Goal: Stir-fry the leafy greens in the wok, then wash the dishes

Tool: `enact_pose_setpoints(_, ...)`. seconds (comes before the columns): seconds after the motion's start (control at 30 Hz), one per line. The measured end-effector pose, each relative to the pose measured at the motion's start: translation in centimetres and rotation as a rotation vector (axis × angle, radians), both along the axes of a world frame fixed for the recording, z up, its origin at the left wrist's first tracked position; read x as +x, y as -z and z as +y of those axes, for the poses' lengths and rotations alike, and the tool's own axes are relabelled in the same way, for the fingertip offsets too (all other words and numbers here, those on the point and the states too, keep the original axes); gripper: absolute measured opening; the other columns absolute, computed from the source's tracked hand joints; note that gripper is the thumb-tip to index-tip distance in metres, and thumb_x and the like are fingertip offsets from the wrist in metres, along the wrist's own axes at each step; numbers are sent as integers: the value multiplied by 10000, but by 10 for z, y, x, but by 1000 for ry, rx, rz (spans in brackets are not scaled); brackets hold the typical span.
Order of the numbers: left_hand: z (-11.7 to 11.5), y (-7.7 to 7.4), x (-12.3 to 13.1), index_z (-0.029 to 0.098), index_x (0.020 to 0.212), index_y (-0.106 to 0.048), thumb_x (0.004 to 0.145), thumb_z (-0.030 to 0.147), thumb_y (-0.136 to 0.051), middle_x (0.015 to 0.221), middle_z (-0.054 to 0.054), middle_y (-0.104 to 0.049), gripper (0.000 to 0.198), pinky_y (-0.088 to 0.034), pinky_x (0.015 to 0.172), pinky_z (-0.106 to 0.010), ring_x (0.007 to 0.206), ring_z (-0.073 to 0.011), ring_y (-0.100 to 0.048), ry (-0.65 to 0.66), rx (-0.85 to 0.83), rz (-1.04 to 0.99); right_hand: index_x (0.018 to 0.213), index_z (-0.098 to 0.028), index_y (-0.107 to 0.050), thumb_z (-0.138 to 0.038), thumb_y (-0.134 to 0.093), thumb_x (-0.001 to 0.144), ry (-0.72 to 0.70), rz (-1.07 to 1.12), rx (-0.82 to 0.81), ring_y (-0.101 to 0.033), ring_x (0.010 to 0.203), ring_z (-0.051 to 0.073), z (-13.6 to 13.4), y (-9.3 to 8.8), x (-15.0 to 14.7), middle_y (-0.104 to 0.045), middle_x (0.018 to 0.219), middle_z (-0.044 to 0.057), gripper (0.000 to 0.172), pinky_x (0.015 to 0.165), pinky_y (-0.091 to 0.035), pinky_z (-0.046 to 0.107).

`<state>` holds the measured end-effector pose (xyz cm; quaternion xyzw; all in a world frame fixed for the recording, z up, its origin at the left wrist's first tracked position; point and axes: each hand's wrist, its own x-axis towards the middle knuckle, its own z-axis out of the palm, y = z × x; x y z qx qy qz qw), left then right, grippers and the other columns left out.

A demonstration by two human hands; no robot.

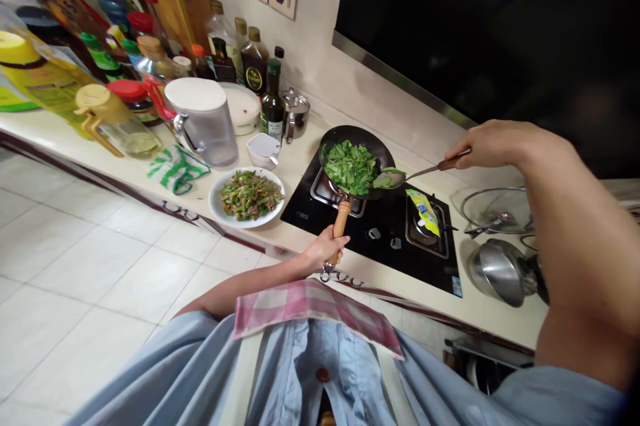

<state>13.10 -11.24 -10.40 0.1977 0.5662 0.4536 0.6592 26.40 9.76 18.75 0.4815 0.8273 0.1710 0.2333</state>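
Note:
My left hand (325,247) grips the wooden handle of a black wok (341,219) at the front of the hob. The wok (356,136) sits tilted over the left burner and holds cooked leafy greens (350,168). My right hand (493,145) comes in from the right, closed around the wooden handle of a metal spatula (420,174). The spatula's blade rests in the wok at its right rim, with some greens on it. A black gas hob (380,239) lies under the wok.
A white plate of chopped green beans with meat (249,196) stands left of the hob. A yellow packet (424,211) lies on the right burner. A glass lid (495,209) and a steel pot (500,271) are at the right. Several bottles line the wall. A range hood (475,26) hangs above.

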Motion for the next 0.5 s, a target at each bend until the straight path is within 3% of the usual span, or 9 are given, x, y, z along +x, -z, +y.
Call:
enact_pose_setpoints(0.07,1,3,0,192,1146,-416,947,233,-625,572,98,-494,291,-383,434,-162,408,-70,-466,-9,12,-11,1023,-388,-805,-416,-751,756,62,-120,-21,-652,1054,270,3,10,-9,-718,1210,9,273,725,-484,311)
enact_pose_setpoints(0.13,1,5,1,195,1181,-414,927,250,-665,571,103,-493,361,-388,434,-164,399,-71,-468,-4,20,-27,1158,-361,-763,-342,-694,820,107,-172,-65,-655,1055,259,8,33,-18,-683,1285,25,346,730,-481,305)
enact_pose_setpoints(0.23,2,9,2,197,1209,-414,937,251,-653,562,107,-481,366,-382,431,-160,390,-68,-460,-3,14,-32,1311,-295,-676,-257,-607,878,159,-95,-199,-683,900,194,14,75,-23,-666,1305,57,440,702,-475,275)
enact_pose_setpoints(0.33,2,12,3,200,1206,-421,954,239,-621,562,103,-476,324,-365,426,-156,391,-64,-447,-29,17,-26,1284,-279,-683,-284,-524,927,83,-22,-174,-665,967,232,12,105,-15,-674,1256,92,390,708,-459,291)
enact_pose_setpoints(0.4,3,13,3,207,1191,-421,941,246,-640,582,98,-489,335,-366,429,-155,399,-63,-452,-25,11,-22,1260,-303,-693,-294,-469,950,2,3,-84,-647,1000,269,6,109,-2,-680,1200,110,383,726,-451,322)
enact_pose_setpoints(0.5,4,13,2,209,1177,-416,934,253,-645,595,95,-493,337,-383,437,-162,413,-68,-462,-1,-3,-2,1323,-346,-656,-269,-434,961,-80,33,0,-639,965,283,0,94,19,-681,1151,122,431,750,-445,358)
